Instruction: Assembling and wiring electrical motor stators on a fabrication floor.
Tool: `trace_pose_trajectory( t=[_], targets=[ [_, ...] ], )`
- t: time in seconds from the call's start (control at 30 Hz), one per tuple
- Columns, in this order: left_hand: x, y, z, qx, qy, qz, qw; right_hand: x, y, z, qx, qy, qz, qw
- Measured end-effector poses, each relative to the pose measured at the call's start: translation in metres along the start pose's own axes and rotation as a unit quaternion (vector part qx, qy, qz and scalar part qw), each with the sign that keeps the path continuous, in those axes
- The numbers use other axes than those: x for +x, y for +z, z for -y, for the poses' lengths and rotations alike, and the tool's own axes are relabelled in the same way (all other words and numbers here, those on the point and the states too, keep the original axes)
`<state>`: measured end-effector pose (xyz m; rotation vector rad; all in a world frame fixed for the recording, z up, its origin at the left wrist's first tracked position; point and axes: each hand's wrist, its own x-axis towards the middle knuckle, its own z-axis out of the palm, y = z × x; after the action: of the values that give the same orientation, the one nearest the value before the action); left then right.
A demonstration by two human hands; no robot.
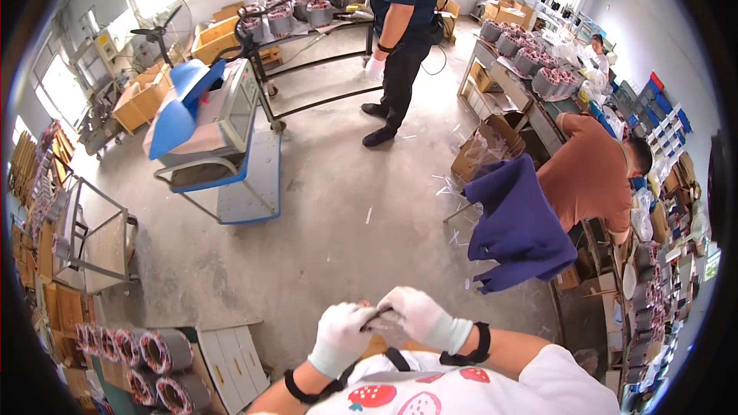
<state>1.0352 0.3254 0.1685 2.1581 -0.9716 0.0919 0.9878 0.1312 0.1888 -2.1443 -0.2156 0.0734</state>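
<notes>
2 gloved hands (384,328), 3 coworkers (403,0)

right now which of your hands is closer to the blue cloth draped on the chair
Right. The right hand sits just below-left of the blue cloth; the left hand is farther left, beyond it.

A blue-and-grey machine on a cart (223,146) stands on the concrete floor (338,223). A purple garment (515,227) hangs over what may be a chair. Wound stator cores (157,369) lie at the lower left, more along the bench (530,100) edge.
</notes>
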Motion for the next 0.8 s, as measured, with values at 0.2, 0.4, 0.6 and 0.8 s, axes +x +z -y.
trace_pose_trajectory(
  t=[0.2,0.4,0.6,0.8],
  targets=[
    [0.234,0.010,0.081,-0.084,0.033,0.116,0.989,0.165,-0.123,-0.074,-0.146,-0.048,-0.051,0.987],
    [0.429,0.011,0.202,0.026,0.008,0.134,0.991,0.370,-0.200,-0.148,0.075,0.091,-0.056,0.991],
    [0.591,-0.025,0.332,0.053,-0.026,0.078,0.995,0.591,-0.250,-0.193,0.015,-0.004,-0.033,0.999],
    [0.741,-0.046,0.478,-0.010,-0.035,0.079,0.996,0.790,-0.279,-0.241,-0.009,0.001,-0.005,1.000]
  ],
)
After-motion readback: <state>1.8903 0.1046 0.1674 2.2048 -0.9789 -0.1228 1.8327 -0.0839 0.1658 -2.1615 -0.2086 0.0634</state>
